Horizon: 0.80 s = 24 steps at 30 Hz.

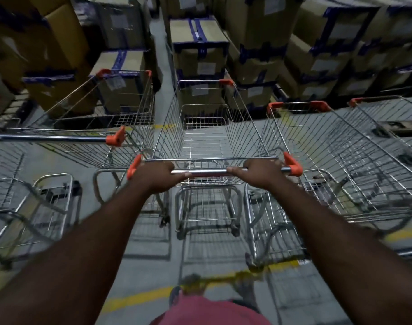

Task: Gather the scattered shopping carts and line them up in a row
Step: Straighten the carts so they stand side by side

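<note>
A wire shopping cart (207, 127) with orange corner caps stands straight in front of me, its basket empty. My left hand (156, 175) and my right hand (262, 173) are both closed around its chrome handle bar (208, 171). Another cart (101, 127) stands close on the left, side by side with it. A third cart (336, 151) stands close on the right. Parts of further carts show at the far left edge (3, 165) and the far right edge (392, 113). All face the stacked boxes.
Stacks of cardboard boxes (200, 52) with blue tape rise just beyond the carts' noses, with a narrow aisle (159, 55) between two stacks. Yellow floor lines (139, 299) run across the grey floor near my feet.
</note>
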{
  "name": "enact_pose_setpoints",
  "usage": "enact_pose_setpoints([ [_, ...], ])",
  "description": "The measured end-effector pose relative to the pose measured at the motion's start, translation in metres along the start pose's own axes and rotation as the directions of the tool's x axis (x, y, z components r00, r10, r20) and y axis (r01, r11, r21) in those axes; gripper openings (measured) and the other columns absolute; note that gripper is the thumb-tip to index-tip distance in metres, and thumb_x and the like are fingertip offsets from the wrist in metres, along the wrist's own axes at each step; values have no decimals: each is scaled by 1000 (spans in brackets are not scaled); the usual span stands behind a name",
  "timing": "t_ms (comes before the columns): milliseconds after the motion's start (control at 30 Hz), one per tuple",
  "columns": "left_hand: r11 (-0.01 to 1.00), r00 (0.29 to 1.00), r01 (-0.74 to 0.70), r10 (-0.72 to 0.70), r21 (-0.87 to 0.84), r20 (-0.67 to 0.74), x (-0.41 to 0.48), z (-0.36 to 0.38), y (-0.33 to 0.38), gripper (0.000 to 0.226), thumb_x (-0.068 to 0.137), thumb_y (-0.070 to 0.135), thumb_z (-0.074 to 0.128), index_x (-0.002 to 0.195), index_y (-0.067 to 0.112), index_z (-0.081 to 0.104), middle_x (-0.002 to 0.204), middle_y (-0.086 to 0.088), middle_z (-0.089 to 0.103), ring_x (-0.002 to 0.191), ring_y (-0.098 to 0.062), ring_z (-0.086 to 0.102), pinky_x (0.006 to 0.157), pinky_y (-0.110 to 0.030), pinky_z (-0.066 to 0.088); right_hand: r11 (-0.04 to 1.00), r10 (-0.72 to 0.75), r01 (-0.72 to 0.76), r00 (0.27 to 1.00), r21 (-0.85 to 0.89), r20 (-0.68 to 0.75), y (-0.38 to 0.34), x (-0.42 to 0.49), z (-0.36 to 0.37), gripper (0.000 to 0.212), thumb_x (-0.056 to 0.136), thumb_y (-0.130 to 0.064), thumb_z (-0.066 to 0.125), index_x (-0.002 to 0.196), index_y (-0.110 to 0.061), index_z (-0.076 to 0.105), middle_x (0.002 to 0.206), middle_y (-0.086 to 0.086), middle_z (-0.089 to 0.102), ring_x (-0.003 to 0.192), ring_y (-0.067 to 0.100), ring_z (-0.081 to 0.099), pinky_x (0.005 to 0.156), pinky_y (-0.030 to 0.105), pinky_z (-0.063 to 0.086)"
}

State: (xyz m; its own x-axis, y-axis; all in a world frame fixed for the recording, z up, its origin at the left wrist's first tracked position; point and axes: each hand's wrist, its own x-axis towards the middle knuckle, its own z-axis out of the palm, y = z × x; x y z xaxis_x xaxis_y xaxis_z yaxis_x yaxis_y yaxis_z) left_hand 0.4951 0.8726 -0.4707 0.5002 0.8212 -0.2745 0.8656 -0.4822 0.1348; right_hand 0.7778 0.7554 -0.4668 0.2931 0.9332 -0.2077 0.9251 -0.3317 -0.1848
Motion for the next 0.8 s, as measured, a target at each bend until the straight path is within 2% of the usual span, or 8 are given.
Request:
enact_pose_setpoints([
  [100, 999, 994, 32, -30, 22, -103, -24, 11, 12, 110, 63, 102, 5, 117, 29, 66, 113, -4, 71, 111, -27, 64, 100, -44, 42, 1000, -20, 20, 1000, 1, -2, 0, -19, 4, 87, 83, -89, 24, 120, -23, 68, 124, 7, 67, 123, 30, 56, 114, 64, 15],
  [200, 997, 983, 72, -68, 13, -169, -49, 22, 22, 79, 83, 88, 25, 116, 30, 67, 115, -4, 70, 113, -28, 62, 100, -45, 39, 999, -37, 37, 999, -8, 37, 0, -39, 6, 94, 81, -91, 21, 127, -22, 64, 127, 8, 66, 123, 31, 56, 114, 64, 21],
  [267, 996, 982, 89, -91, -21, -164, -64, 28, 26, 78, 83, 87, 27, 116, 30, 67, 113, -5, 71, 110, -28, 63, 99, -44, 44, 998, -52, 54, 998, -37, 45, 2, -51, 8, 95, 81, -91, 18, 130, -22, 62, 130, 9, 64, 125, 31, 55, 114, 65, 21],
  [400, 992, 980, 123, -123, -14, -159, -92, 40, 31, 91, 67, 100, 10, 92, 29, 62, 92, -2, 68, 95, -27, 65, 94, -46, 48, 995, -77, 79, 997, -66, 26, 6, -78, 16, 94, 81, -91, 18, 124, -23, 67, 122, 7, 68, 119, 31, 58, 109, 65, 22],
  [500, 993, 980, 117, -112, 21, -165, -113, 42, 43, 57, 83, 87, 27, 80, 34, 47, 83, 3, 56, 95, -27, 64, 97, -48, 45, 995, -92, 92, 996, -42, -3, 9, -97, 19, 89, 83, -89, 21, 115, -22, 70, 113, 6, 70, 113, 30, 61, 107, 59, 25],
  [533, 993, 979, 112, -106, 24, -173, -118, 43, 46, 53, 85, 85, 30, 77, 35, 46, 82, 3, 54, 95, -27, 65, 96, -48, 45, 995, -90, 90, 996, -41, -8, 10, -103, 19, 89, 83, -89, 22, 115, -21, 70, 113, 6, 70, 112, 30, 60, 107, 57, 25],
  [667, 993, 978, 118, -115, 6, -177, -133, 49, 47, 63, 75, 92, 20, 75, 34, 46, 83, 0, 58, 92, -28, 64, 97, -49, 45, 995, -84, 84, 996, -49, -4, 9, -122, 20, 90, 84, -88, 22, 122, -21, 67, 118, 6, 68, 116, 29, 59, 109, 56, 25],
  [800, 989, 969, 136, -121, 54, -214, -149, 53, 53, 60, 86, 83, 32, 83, 28, 56, 95, -5, 67, 99, -29, 65, 93, -45, 42, 997, -71, 71, 997, -32, 7, 8, -137, 21, 90, 82, -90, 21, 119, -22, 68, 114, 4, 69, 115, 28, 59, 110, 58, 22],
])
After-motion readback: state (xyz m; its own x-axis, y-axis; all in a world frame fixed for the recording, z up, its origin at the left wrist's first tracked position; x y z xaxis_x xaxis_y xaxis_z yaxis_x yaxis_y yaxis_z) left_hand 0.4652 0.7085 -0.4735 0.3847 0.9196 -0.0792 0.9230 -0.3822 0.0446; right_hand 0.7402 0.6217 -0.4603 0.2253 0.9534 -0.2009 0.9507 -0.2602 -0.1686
